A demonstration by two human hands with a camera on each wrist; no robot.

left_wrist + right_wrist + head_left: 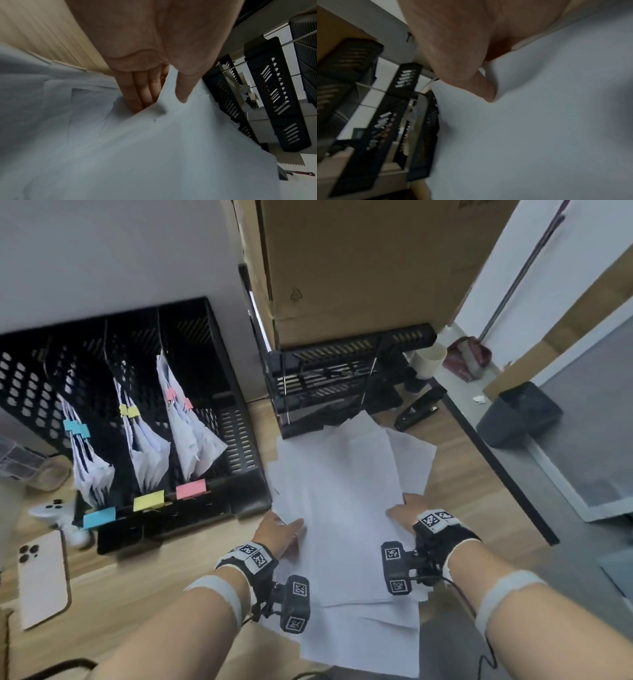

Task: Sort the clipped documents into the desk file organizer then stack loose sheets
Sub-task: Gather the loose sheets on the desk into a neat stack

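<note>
Several loose white sheets point(342, 484) lie fanned out across the middle of the wooden desk. My left hand point(286, 530) pinches their left edge, thumb on top and fingers point(137, 94) tucked beneath the top sheets point(171, 148). My right hand point(406, 508) holds the right edge, its thumb point(486, 93) pressed on the paper point(539, 121) with the fingers hidden below. The black file organizer point(239, 440) stands at the left. Clipped documents with blue clips point(77, 428), yellow clips point(129, 410) and pink clips point(176, 398) fill three slots; the rightmost slot holds nothing.
A black stacked letter tray point(342, 378) and a large cardboard box point(359, 268) stand right behind the sheets. A black stapler point(416, 414) lies at the desk's right edge. A phone point(42, 577) and a white game controller point(58, 511) lie at the left.
</note>
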